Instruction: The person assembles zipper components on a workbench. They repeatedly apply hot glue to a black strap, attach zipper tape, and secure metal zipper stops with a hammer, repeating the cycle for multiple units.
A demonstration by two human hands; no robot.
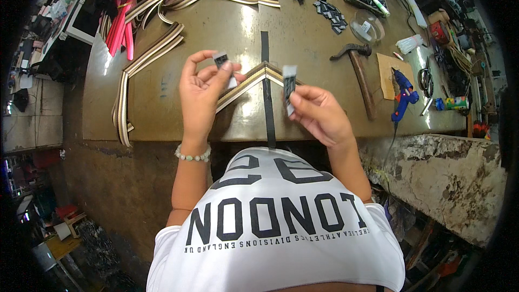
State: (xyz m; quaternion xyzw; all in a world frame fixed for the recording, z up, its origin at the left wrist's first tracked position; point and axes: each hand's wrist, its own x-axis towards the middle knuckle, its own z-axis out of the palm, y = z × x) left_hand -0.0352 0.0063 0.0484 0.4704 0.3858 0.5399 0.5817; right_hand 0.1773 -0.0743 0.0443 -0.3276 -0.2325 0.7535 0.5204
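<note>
Between the thumb and fingers of my left hand (203,84) is a small black label (220,60) with pale ends. My right hand (321,111) pinches a similar label (290,84), held upright. Both are raised above the table. Beneath them a striped brown-and-cream webbing strap (246,87) lies bent into a peak. A narrow black strip (268,113) runs under that peak, down to the table's near edge. My hands hide parts of the webbing's two arms.
More striped webbing (123,89) and pink strips (116,35) lie left and far left. Rightward are a hammer (359,75), a blue glue gun (403,94) on cardboard, scissors (426,78) and a clear round dish (367,27). A pile of black labels (331,15) sits farther back.
</note>
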